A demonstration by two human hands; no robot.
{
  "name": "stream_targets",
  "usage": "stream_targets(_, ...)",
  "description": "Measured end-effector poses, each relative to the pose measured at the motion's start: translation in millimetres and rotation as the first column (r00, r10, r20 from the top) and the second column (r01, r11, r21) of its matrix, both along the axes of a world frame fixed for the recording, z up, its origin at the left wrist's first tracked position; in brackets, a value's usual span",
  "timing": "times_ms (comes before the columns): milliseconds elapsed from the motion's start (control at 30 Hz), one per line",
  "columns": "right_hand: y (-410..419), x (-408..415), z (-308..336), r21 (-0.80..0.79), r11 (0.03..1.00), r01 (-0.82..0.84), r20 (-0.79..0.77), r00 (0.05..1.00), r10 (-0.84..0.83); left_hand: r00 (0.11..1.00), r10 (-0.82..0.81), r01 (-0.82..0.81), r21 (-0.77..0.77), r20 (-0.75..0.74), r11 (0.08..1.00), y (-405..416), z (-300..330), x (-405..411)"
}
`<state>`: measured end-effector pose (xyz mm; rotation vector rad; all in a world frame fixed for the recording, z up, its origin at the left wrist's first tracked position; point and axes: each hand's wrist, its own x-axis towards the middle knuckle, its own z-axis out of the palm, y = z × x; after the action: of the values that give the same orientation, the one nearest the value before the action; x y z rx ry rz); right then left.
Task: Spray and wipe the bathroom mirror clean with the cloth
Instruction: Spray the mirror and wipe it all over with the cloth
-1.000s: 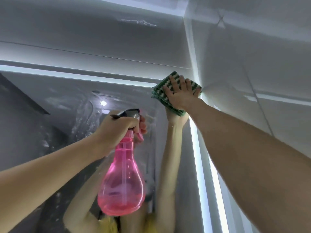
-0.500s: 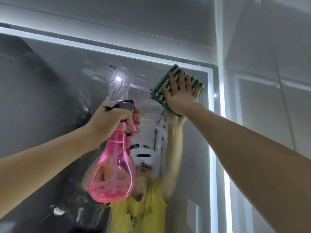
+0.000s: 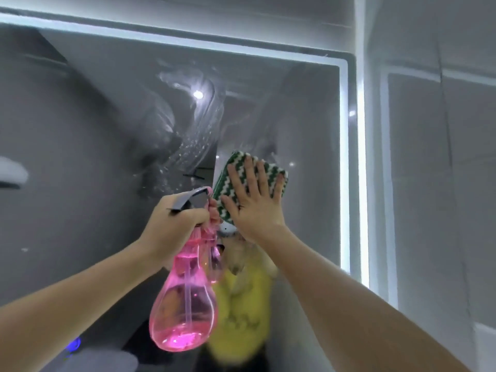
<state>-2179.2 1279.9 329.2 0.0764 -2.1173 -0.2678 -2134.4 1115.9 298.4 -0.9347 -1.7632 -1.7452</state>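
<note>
A: Starting from the left, what surrounds the work?

B: A large wall-mounted bathroom mirror [image 3: 94,135] with a glowing white light strip [image 3: 343,167] along its top and right edges. Its glass reflects grey wall, a pale rounded fixture at the far left edge, and a small ceiling light. Wet swirling streaks and droplets [image 3: 188,124] smear the upper middle of the glass.

A: And what stands in front of it?

B: The left hand [image 3: 174,226] is curled round the neck of a translucent pink plastic spray bottle [image 3: 185,304], fingers at the trigger under its grey nozzle head. The bottle hangs in front of the lower middle of the mirror, covering part of the reflection.

A: Anything in the bottle?

B: A shallow pool of pink-tinted liquid sits at the bottom; the dip tube runs down into it. Most of the bulb looks empty.

A: Then further right?

B: The right hand [image 3: 255,202], fingers straight and spread, presses a folded green-and-white zigzag-patterned cloth [image 3: 241,173] flat against the glass, just beside the nozzle and below the streaks. Hand and cloth hide the reflected head; below them a yellow shirt shows in the mirror.

A: And past the mirror's edge?

B: Pale grey wall tiles [image 3: 429,157], with thin seams between them.
</note>
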Motion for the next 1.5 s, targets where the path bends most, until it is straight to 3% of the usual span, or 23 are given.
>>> stream_targets(133, -8, -10, -59, 0.004, 1.0, -0.019, -0.021, 1.0, 0.019, 0.998, 0.058, -0.056, 0.051, -0.028, 0.997, -15, -46, 1)
stream_targets(267, -15, -15, -108, 0.01, 1.0, -0.019, -0.003, 1.0, 0.019, 0.985, 0.17, -0.171, 0.017, 0.038, 0.985, -27, -95, -13)
stream_targets(333, -18, -17, -127, 0.007, 0.999, -0.044, -0.065, 0.997, 0.045, 0.983, 0.173, -0.175, 0.009, 0.068, 0.985, -32, -114, -15)
stream_targets(400, -22, -20, -144, -0.002, 0.998, -0.065, -0.117, 0.991, 0.064, 0.98, 0.172, -0.174, 0.015, 0.097, 0.985, -39, -127, -18)
stream_targets(700, -28, -16, -207, 0.08, 0.997, -0.008, -0.066, 0.998, 0.014, 0.97, 0.19, -0.197, 0.036, 0.154, 0.98, -62, -157, -17)
stream_targets(800, -25, -13, -176, 0.102, 0.994, 0.032, -0.05, 0.998, -0.027, 0.983, 0.138, -0.144, 0.036, 0.124, 0.989, -70, -142, -13)
stream_targets(1167, -19, -6, -28, -0.073, 0.994, 0.079, 0.02, 0.997, -0.078, 0.995, 0.069, -0.081, 0.172, 0.074, 0.982, -57, -46, -19)
stream_targets(1300, -10, -3, 13, -0.054, 0.997, 0.055, 0.008, 0.998, -0.055, 0.993, -0.02, -0.01, 0.254, 0.116, 0.967, -48, -13, -23)
stream_targets(1500, 0, -5, 72, -0.076, 0.997, 0.035, -0.041, 0.998, -0.038, 0.992, -0.069, 0.039, 0.257, 0.107, 0.965, -29, 19, -35)
